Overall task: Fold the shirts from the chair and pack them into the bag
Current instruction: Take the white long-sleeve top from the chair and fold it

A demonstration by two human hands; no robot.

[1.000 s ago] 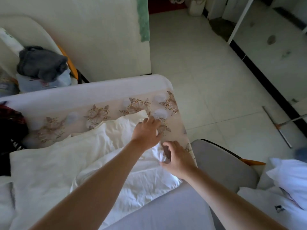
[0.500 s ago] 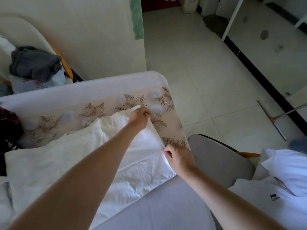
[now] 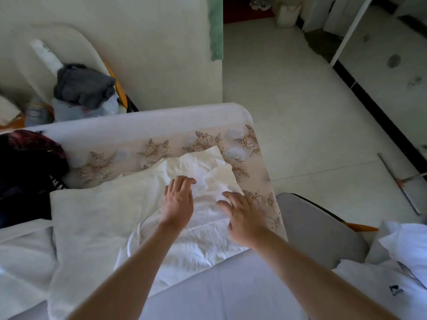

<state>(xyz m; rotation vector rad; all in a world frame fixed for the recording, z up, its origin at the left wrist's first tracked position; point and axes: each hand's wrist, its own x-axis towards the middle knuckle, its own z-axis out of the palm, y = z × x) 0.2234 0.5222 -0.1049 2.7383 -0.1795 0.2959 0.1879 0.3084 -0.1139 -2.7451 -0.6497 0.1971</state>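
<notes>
A white shirt [image 3: 203, 241] lies spread on the bed's corner, its far part [image 3: 203, 167] folded back and rumpled. My left hand [image 3: 178, 199] lies flat on the shirt with fingers straight. My right hand [image 3: 242, 215] rests beside it, fingers spread over the shirt's right edge. More white shirts [image 3: 397, 269] are piled on a grey chair [image 3: 318, 227] at the lower right. A dark bag [image 3: 25, 172] sits on the bed at the far left, partly cut off by the frame.
The bed [image 3: 143, 132] has a floral band along its far edge. Behind it stands a second chair [image 3: 69, 54] with grey clothes [image 3: 83, 86]. Tiled floor [image 3: 300, 112] stretches to the right, with a long-handled squeegee [image 3: 399, 183] lying on it.
Both hands let go of the pinched shirt edge after folding it toward me. They now lie flat and open on the cloth, nearer to me than before.
</notes>
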